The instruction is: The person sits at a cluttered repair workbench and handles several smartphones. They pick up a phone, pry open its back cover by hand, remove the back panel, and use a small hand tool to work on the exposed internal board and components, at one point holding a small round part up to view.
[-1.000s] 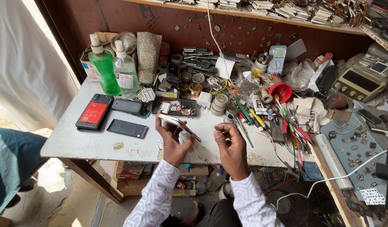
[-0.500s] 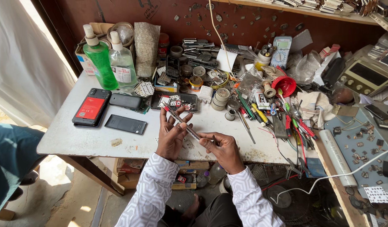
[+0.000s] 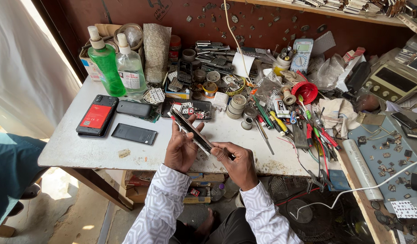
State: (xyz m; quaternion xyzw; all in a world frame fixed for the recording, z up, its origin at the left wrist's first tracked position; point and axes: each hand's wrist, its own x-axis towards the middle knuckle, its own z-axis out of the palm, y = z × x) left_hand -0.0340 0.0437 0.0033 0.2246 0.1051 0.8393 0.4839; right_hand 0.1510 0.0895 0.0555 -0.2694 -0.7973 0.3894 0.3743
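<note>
Hands share one job above the bench (image 3: 82, 153): we hold a phone (image 3: 191, 129) edge-up and tilted over the front edge. Our left hand (image 3: 181, 151) is closed around its lower side, thumb along the frame, steadying it. Our right hand (image 3: 238, 165) pinches the near end with curled fingers; whether it holds a tool we cannot tell. Lifting the phone brings its seam into the light, we judge. A red-backed phone (image 3: 96, 115) and a dark panel (image 3: 135, 133) lie flat to the left, apart from the tools (image 3: 281, 124).
</note>
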